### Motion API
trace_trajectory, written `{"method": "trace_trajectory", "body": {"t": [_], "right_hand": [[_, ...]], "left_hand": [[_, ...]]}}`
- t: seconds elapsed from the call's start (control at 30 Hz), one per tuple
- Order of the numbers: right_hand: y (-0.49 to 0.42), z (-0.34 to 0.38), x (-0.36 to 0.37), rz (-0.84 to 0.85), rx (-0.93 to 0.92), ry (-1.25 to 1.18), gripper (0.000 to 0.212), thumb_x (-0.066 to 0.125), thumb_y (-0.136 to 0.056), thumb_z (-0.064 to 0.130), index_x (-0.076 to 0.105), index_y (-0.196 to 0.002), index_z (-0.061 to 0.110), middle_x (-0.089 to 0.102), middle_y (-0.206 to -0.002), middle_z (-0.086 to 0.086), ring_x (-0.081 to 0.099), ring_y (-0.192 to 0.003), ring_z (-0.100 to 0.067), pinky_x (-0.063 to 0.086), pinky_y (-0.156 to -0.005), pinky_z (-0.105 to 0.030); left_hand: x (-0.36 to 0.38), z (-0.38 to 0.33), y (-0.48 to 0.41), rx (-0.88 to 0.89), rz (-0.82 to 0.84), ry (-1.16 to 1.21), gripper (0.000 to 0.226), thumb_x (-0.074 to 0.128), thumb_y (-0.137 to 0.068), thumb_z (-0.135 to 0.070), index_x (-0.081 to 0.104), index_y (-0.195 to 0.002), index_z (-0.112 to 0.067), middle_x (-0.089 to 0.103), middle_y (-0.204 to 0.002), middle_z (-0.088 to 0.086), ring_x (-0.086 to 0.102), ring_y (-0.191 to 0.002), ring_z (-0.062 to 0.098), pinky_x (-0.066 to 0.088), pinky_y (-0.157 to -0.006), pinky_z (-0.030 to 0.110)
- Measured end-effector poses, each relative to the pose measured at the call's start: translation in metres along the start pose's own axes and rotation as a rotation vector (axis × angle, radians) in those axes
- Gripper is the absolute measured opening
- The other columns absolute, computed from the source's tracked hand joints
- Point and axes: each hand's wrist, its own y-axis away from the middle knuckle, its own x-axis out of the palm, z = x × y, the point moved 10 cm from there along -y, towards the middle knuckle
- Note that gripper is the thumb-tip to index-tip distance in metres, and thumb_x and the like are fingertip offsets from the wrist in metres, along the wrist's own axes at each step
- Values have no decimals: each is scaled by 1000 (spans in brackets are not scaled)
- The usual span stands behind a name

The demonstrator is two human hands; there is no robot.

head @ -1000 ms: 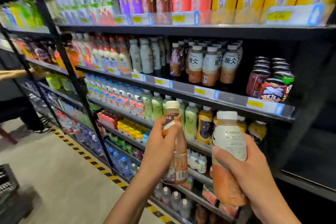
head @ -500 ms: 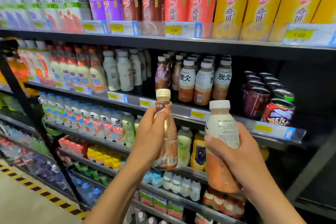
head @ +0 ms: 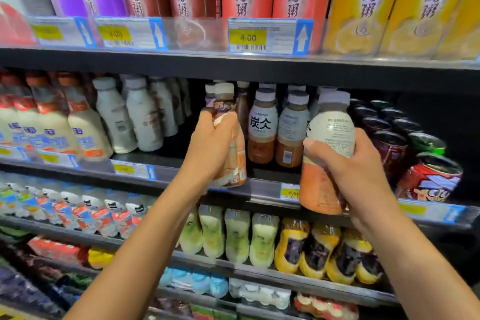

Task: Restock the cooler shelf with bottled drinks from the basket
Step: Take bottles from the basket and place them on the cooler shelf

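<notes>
While the left hand (head: 210, 143) grips a brown bottle (head: 231, 153) at the shelf (head: 262, 187) front edge, the right hand (head: 348, 166) grips a white-capped bottle (head: 330, 138) just before the same shelf, beside dark cans (head: 394, 145).

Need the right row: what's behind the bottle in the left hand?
Behind the bottle in the left hand, white caps of similar bottles show; their bodies and the row's depth are mostly covered.

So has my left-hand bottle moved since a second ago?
Yes: the brown bottle rose from below the price rail to level with the shelved coffee bottles.
</notes>
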Motion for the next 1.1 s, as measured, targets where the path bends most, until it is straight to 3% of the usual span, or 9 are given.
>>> {"method": "trace_trajectory", "body": {"t": [0.1,0.23,0.33,0.4,0.53,0.7,0.83,1.0,1.1], "right_hand": [[-15,-5,-1,-70,32,3,45,83,-73,39,56,-105,24,68,-100,1,67,-82,-12,49,-61,-30],[-32,-11,-6,-142,51,40,45,84,-67,41,64,-102,22,73,-91,3,70,-79,-14,55,-64,-34],[-45,-17,-11,-179,24,41,18,79,-74,24,65,-85,20,69,-74,8,63,-67,-15,47,-55,-28],[-53,-19,-13,-194,-14,37,24,79,-75,14,67,-93,22,72,-81,12,68,-74,-9,52,-61,-25],[-64,-33,-12,-204,-19,3,55,86,-62,16,66,-112,17,76,-92,5,72,-81,-9,57,-66,-27],[-73,-45,-9,-175,-20,-10,50,84,-71,0,63,-114,15,75,-94,2,73,-83,-12,59,-69,-28],[-77,-55,-7,-156,-5,20,54,86,-70,4,61,-115,19,74,-102,0,72,-94,-18,60,-82,-40],[-79,-53,-7,-129,-16,78,53,86,-72,11,57,-114,28,70,-106,5,68,-97,-12,57,-86,-37],[-79,-53,-8,-103,-16,134,57,88,-71,19,56,-118,30,69,-108,8,67,-98,-11,56,-87,-37]], "left_hand": [[5,9,-26,-46,25,-5,17,53,-92,-39,53,-87,-22,62,-83,-3,62,-78,19,49,-68,33],[14,19,-51,-69,49,-21,17,59,-88,-38,62,-96,-23,70,-102,8,67,-94,30,55,-90,47],[23,16,-66,26,40,-57,35,65,-85,-44,57,-110,-21,69,-114,7,65,-103,24,52,-95,43],[30,17,-74,41,49,-154,38,67,-89,-40,53,-115,-15,67,-117,5,62,-108,25,48,-97,39],[33,27,-84,78,33,-218,43,70,-88,-36,54,-118,-10,68,-113,4,63,-107,25,48,-94,34],[30,32,-84,157,-10,-377,39,71,-86,-41,60,-108,-12,71,-108,5,65,-102,26,47,-83,29],[25,27,-77,220,-77,-505,41,69,-84,-51,66,-103,-15,73,-104,4,65,-101,27,39,-75,24],[18,19,-72,302,-128,-589,46,69,-82,-56,70,-116,-24,58,-122,8,54,-116,25,41,-91,27],[19,26,-76,245,-90,-637,49,65,-84,-57,66,-117,-22,58,-123,11,57,-111,30,42,-87,32]]}}
